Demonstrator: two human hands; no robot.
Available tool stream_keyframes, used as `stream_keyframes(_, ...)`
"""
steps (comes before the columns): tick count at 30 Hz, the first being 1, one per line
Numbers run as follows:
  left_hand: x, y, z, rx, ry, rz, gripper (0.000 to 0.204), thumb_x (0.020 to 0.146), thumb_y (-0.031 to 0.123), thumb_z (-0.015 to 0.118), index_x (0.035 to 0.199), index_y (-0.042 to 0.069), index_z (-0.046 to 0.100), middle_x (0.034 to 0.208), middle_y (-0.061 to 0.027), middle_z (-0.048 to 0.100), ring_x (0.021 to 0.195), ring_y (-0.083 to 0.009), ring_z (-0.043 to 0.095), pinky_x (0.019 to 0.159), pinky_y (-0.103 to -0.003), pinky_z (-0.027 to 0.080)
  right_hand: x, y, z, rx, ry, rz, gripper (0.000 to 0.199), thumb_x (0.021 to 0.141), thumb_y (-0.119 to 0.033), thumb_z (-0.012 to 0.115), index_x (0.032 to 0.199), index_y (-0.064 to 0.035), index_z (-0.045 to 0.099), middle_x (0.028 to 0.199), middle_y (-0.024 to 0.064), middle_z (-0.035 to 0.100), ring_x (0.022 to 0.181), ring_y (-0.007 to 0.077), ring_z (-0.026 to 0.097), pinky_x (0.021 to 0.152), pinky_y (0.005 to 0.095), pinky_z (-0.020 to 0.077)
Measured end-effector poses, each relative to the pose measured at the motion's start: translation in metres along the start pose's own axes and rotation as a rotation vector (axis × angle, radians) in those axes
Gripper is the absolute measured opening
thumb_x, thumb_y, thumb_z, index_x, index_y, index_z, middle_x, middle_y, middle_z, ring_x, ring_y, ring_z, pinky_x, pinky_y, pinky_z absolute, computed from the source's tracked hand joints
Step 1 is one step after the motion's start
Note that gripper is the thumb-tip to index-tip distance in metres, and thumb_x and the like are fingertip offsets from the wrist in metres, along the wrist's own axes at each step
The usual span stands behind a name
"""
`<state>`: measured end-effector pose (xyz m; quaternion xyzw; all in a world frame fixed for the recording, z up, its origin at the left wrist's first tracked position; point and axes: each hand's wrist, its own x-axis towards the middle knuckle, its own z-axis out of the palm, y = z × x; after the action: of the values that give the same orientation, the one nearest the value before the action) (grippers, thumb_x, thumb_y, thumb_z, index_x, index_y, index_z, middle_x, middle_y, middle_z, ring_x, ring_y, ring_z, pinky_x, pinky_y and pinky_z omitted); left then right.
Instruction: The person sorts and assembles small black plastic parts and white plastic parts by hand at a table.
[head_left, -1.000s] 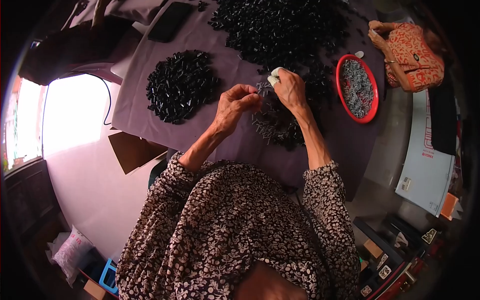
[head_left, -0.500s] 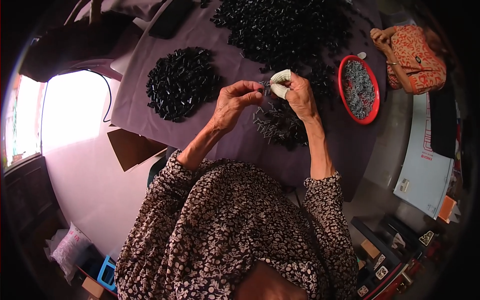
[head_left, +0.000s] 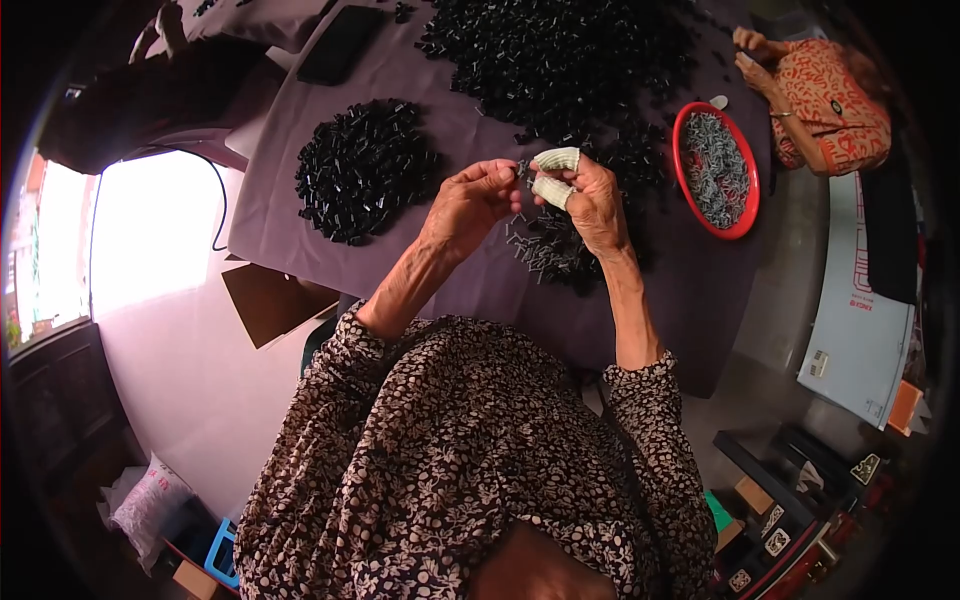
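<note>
At upper centre, the left hand pinches a small dark piece; the right hand, wearing white finger covers, curls beside it, whether gripping anything I cannot tell. Grey pieces lie just below on the worktop.

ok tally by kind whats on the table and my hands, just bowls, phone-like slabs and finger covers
Red bowl: 1
Black phone-like slab: 1
Pale finger covers on the right hand: 2
Total: 4
</note>
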<state>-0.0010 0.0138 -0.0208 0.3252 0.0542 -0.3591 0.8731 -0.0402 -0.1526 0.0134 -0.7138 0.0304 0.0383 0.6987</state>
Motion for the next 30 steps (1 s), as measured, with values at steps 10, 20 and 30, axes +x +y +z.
stream_keyframes(10,-0.006,0.001,0.006,0.002,0.017,-0.018,0.012,0.086,0.011,0.055,0.092,0.001,0.055,0.080,-0.0076,0.060,0.073,-0.0158,0.058,0.070,-0.029,0.048,-0.001,-0.005,0.008,-0.121,0.049,-0.085,0.022,0.078,0.000,0.055,0.100,-0.0010,0.058,0.082,0.0004,0.058,0.073,0.0039,0.053,0.064,0.0174,0.0435)
stream_keyframes(20,-0.009,-0.001,0.010,0.148,0.022,0.075,0.009,0.085,0.010,0.056,0.090,0.003,0.057,0.076,-0.0037,0.058,0.072,-0.0139,0.057,0.071,-0.029,0.047,-0.003,-0.009,0.014,-0.309,0.106,-0.102,0.025,0.076,0.003,0.056,0.100,-0.0031,0.059,0.080,0.0011,0.060,0.072,0.0046,0.055,0.062,0.0187,0.0446)
stream_keyframes(30,-0.008,-0.005,0.009,0.116,0.011,0.055,0.008,0.084,0.011,0.057,0.087,0.004,0.057,0.076,-0.0032,0.058,0.071,-0.0134,0.057,0.073,-0.028,0.046,-0.004,-0.008,0.013,-0.385,0.122,-0.121,0.028,0.073,0.005,0.053,0.099,-0.0031,0.059,0.080,0.0040,0.062,0.070,0.0078,0.057,0.063,0.0210,0.0458)
